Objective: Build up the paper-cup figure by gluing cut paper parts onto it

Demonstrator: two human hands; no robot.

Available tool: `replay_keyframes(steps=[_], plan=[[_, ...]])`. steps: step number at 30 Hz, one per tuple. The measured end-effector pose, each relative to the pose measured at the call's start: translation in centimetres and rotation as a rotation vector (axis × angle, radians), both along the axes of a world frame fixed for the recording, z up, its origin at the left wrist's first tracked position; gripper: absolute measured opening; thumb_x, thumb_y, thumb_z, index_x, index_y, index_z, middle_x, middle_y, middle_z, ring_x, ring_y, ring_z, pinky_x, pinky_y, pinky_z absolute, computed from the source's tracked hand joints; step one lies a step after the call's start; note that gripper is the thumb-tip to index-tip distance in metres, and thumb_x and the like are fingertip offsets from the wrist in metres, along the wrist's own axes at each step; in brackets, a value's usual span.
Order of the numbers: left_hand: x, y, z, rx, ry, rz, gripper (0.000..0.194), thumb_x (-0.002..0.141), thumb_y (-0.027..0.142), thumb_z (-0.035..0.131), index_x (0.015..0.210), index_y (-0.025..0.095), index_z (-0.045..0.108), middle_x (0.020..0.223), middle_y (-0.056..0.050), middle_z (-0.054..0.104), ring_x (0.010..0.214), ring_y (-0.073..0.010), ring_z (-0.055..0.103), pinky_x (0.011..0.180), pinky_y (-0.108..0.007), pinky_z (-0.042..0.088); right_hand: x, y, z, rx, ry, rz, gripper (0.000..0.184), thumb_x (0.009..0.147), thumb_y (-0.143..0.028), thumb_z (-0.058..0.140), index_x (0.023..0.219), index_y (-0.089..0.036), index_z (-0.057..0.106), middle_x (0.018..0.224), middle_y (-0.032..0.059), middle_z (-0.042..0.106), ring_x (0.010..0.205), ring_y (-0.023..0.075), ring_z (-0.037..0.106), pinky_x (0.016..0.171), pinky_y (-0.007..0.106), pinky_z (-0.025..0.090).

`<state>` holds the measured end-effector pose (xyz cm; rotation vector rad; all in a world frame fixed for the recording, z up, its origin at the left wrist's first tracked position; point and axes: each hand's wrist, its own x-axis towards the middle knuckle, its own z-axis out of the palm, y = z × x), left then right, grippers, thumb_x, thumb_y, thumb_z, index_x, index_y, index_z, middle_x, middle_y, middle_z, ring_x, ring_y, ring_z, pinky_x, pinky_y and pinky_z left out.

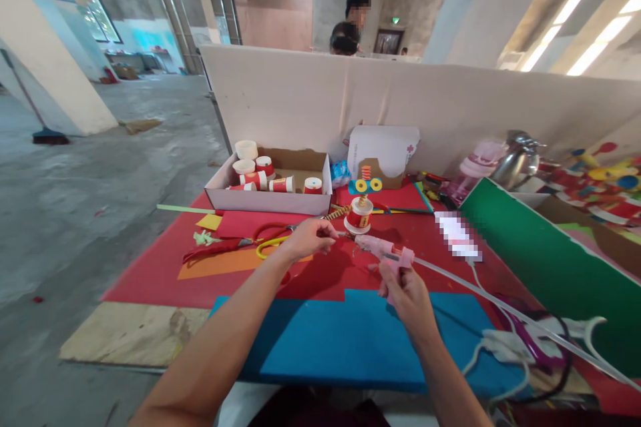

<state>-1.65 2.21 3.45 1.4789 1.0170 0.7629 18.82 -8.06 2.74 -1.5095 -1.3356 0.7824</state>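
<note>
My right hand [408,290] is wrapped round the handle of a pink hot glue gun [378,248], its nozzle pointing left. A long clear glue stick [465,283] runs out of its back end. Just left of the nozzle, my left hand [315,239] is closed in a pinch; what its fingertips hold is too small to make out. Directly behind the nozzle stands a paper cup figure [359,217], red and white, with a coiled neck and a blue strip bearing yellow ring eyes. A folded paper coil [336,213] sticks out on its left.
Scissors [270,243] and red-handled pliers [215,250] lie left on red paper. Behind is a box [268,201] of paper cups. On the right are a phone [458,237], a green board [541,267] and cables. Blue paper [320,340] covers the front. A white partition [290,93] rises behind.
</note>
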Motion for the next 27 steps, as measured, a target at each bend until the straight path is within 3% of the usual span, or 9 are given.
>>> replay_keyframes(steps=[4, 7, 13, 17, 27], plan=[[-0.03, -0.03, 0.02, -0.002, -0.025, 0.006, 0.003, 0.073, 0.013, 0.058, 0.073, 0.014, 0.056, 0.052, 0.002, 0.061, 0.046, -0.0093, 0.058, 0.049, -0.019, 0.047, 0.1, 0.1, 0.17, -0.032, -0.034, -0.04, 0.056, 0.07, -0.072, 0.053, 0.07, -0.017, 0.06, 0.047, 0.002, 0.057, 0.039, 0.0133, 0.047, 0.036, 0.024, 0.034], [-0.06, 0.07, -0.12, 0.079, -0.088, 0.014, 0.004, 0.072, 0.011, 0.057, 0.073, 0.014, 0.055, 0.058, 0.0, 0.064, 0.056, -0.0117, 0.064, 0.056, -0.021, 0.05, 0.09, 0.13, 0.37, -0.026, -0.035, -0.039, 0.058, 0.071, -0.073, 0.051, 0.071, -0.016, 0.062, 0.046, 0.0014, 0.056, 0.038, 0.0126, 0.046, 0.036, 0.024, 0.033], [-0.29, 0.12, -0.2, 0.565, -0.013, 0.058, 0.01, 0.071, 0.007, 0.051, 0.07, 0.016, 0.057, 0.09, -0.006, 0.069, 0.085, -0.0152, 0.065, 0.076, -0.027, 0.051, 0.07, -0.04, 0.71, -0.002, -0.006, 0.004, 0.055, 0.074, -0.072, 0.049, 0.062, -0.018, 0.058, 0.045, 0.0012, 0.055, 0.037, 0.0113, 0.043, 0.036, 0.023, 0.034], [-0.35, -0.19, -0.07, 0.819, 0.099, 0.03, 0.014, 0.077, 0.008, 0.05, 0.071, 0.017, 0.059, 0.098, -0.008, 0.066, 0.093, -0.0159, 0.061, 0.084, -0.03, 0.048, 0.15, -0.04, 0.7, 0.035, -0.008, 0.023, 0.051, 0.078, -0.067, 0.049, 0.061, -0.019, 0.056, 0.048, 0.0016, 0.055, 0.042, 0.0124, 0.048, 0.041, 0.023, 0.039], [-0.35, -0.07, -0.66, 0.962, 0.18, 0.011, 0.02, 0.085, 0.009, 0.044, 0.078, 0.018, 0.06, 0.097, -0.007, 0.065, 0.094, -0.0141, 0.06, 0.084, -0.027, 0.048, -0.36, -0.21, 0.92, 0.04, -0.052, 0.017, 0.054, 0.078, -0.066, 0.049, 0.08, -0.015, 0.064, 0.046, -0.0027, 0.049, 0.04, 0.0115, 0.045, 0.039, 0.022, 0.037]])
